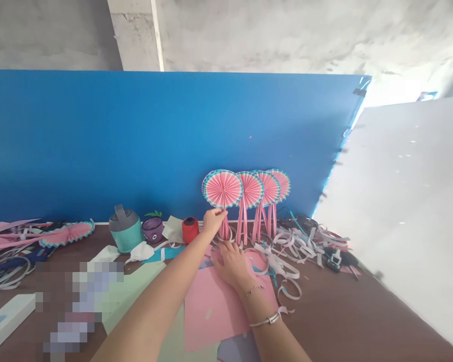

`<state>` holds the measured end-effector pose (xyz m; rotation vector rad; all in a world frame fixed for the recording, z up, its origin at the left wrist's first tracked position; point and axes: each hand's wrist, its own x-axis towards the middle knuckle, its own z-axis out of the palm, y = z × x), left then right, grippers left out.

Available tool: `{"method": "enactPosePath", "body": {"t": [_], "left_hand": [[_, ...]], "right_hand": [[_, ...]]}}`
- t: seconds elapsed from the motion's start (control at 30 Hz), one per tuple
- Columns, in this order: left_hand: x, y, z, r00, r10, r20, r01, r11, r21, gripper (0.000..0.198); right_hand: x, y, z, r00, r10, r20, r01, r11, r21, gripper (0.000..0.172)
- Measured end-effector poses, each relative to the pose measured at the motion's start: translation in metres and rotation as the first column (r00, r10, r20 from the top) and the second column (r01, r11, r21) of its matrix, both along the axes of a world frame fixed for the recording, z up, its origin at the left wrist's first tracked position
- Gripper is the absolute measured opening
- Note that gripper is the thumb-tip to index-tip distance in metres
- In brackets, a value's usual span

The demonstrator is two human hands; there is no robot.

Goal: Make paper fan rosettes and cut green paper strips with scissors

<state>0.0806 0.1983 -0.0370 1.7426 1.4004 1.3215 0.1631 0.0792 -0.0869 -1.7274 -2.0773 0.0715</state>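
"where is the fan you're handling?"

"the front pink paper fan [223, 189] stands upright to the right of the red spool [191, 231]. my left hand [213, 222] has its fingers pinched round the handle, just beneath the disc. my right hand [231, 260] is lower down, fingers half spread, holding nothing that i can see."

"which step is it?"

"i judge, standing this fan in line; the next move calls for a steady handle before letting go."

"and the counts?"

"right of the spool, four fan discs, perhaps another behind the front one. left of it, one purple pot [153, 230], one teal container [126, 231] and, farthest, one lying fan [68, 234]."
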Motion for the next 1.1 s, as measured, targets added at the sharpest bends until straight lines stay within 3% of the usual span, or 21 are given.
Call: {"method": "enactPosePath", "body": {"t": [0.77, 1.1], "left_hand": [[0.005, -0.005, 0.004, 0.996, 0.031, -0.079, -0.030, 1.000, 0.009, 0.025], [0.014, -0.012, -0.005, 0.990, 0.074, -0.123, -0.077, 0.997, -0.024, 0.016]], "right_hand": [[0.003, 0.002, 0.001, 0.998, -0.065, 0.019, 0.065, 0.998, -0.011, 0.033], [0.003, 0.003, 0.000, 0.998, -0.057, 0.011, 0.057, 0.998, -0.006, 0.034]]}}
